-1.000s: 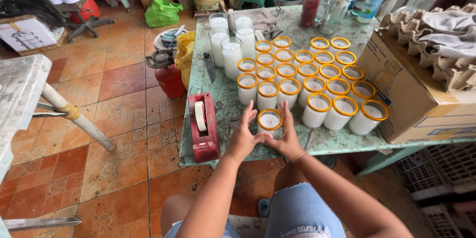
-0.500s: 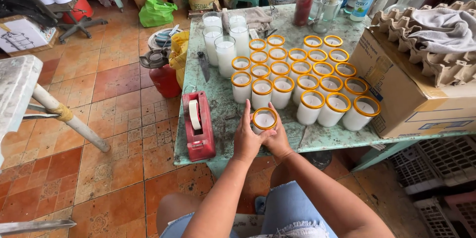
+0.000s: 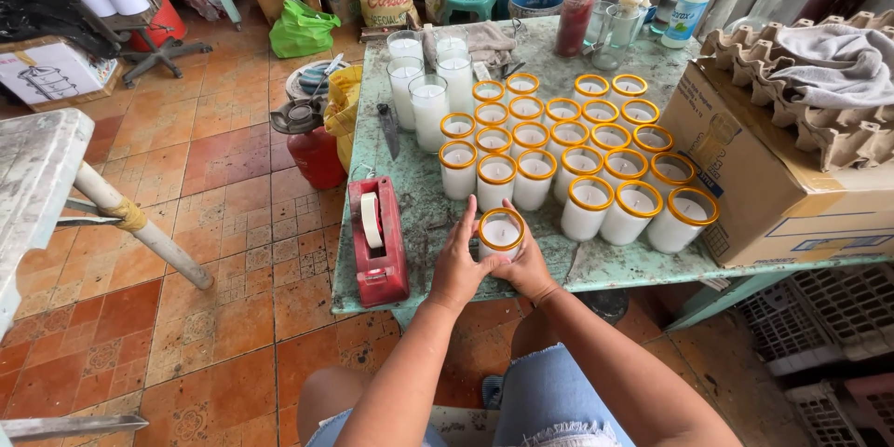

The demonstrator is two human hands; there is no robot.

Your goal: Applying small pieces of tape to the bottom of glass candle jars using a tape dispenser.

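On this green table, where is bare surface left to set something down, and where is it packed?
Bare table shows between the red tape dispenser and the candle held by the left hand and right hand, and along the front edge right of the hands. The gold-rimmed candle block up to the cardboard box is packed.

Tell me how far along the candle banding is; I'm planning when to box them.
Done: about twenty white candle glasses with yellow rims stand grouped on the green table. In hand: the left hand and right hand wrap one yellow-rimmed candle at the near edge. Left: five taller candles without yellow rims at the far-left corner, beside the red tape dispenser.
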